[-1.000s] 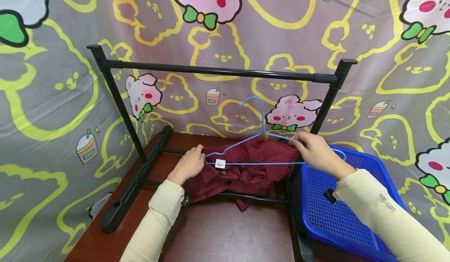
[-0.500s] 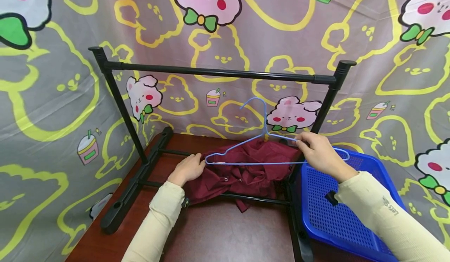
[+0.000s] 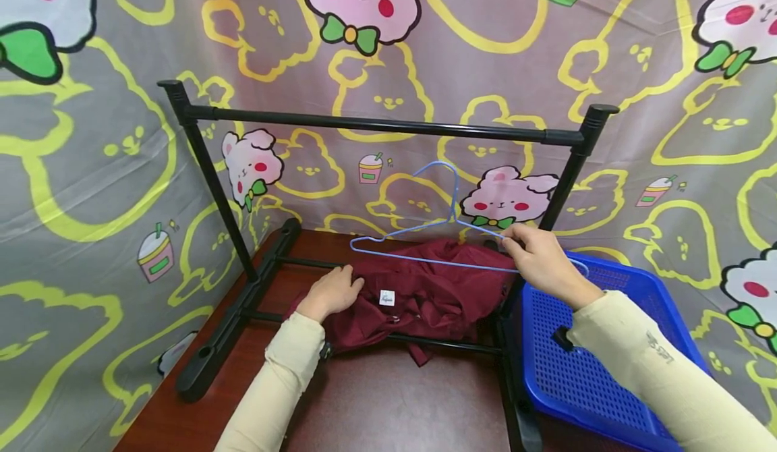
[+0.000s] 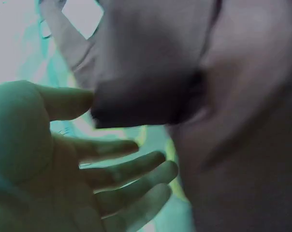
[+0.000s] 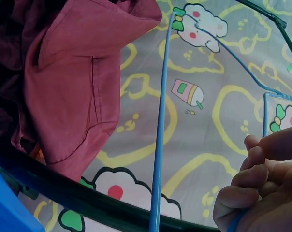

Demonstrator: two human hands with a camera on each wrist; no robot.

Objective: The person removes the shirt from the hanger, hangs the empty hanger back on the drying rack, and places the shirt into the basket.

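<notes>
A blue wire hanger (image 3: 456,189) is held up by its right shoulder in my right hand (image 3: 540,261), thumb and fingers pinching the wire. Below it a dark red garment (image 3: 467,287) lies bunched over the lower bars of a black rack, a white label (image 3: 386,297) showing on it. My left hand (image 3: 330,293) is at the garment's left side. In the left wrist view its fingers (image 4: 126,176) are spread and fairly straight, with the thumb at the cloth's edge; that view is blurred. The right wrist view shows the hanger's straight bottom wire (image 5: 160,116) apart from the cloth.
The rack's black top rail (image 3: 388,125) crosses behind and above the hands. A blue perforated basket (image 3: 607,371) stands at the right, under the right forearm. Brown tabletop (image 3: 394,405) shows in front. A patterned curtain (image 3: 516,67) surrounds the back and sides.
The hanger's left end has lifted and tilted away from my left hand, which no longer meets it. The garment's white label shows below the hanger. My right hand has shifted slightly left.
</notes>
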